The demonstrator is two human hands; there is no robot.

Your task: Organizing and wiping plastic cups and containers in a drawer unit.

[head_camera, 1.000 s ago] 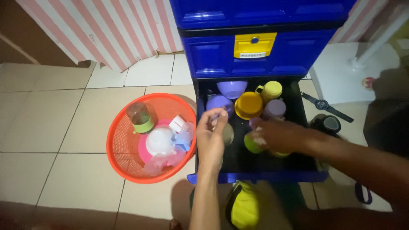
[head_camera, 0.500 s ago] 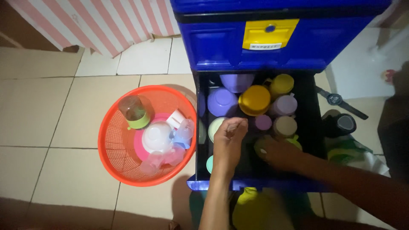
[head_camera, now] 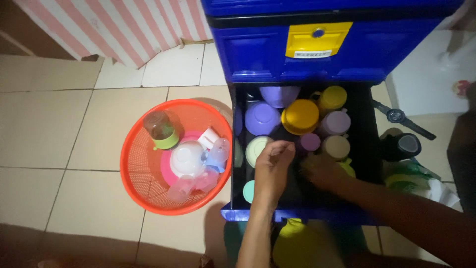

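An open blue drawer (head_camera: pixel 238 214) holds several plastic cups and bowls. My left hand (head_camera: pixel 271 171) reaches into it with fingers curled, beside a pale green bowl (head_camera: pixel 255 149) and a small purple cup (head_camera: pixel 310 142). Whether it grips anything is unclear. My right hand (head_camera: pixel 322 172) lies low in the drawer, blurred, close to a beige cup (head_camera: pixel 336 146) and a green cup (head_camera: pixel 349 169). Further back stand a purple bowl (head_camera: pixel 262 118), a yellow bowl (head_camera: pixel 299 116), a yellow mug (head_camera: pixel 332 97) and a lilac mug (head_camera: pixel 335 122).
An orange mesh basket (head_camera: pixel 134 164) on the tiled floor left of the drawer holds a clear cup on a green base (head_camera: pixel 160 130), a white lid (head_camera: pixel 186 158) and pink and blue pieces. A wristwatch (head_camera: pixel 399 117) and dark cup (head_camera: pixel 402 146) lie to the right. A yellow jug (head_camera: pixel 293 243) sits below.
Both hands have gone deeper into the drawer. My left hand came down from above the basket side to the pale green bowl, and the view moved closer.
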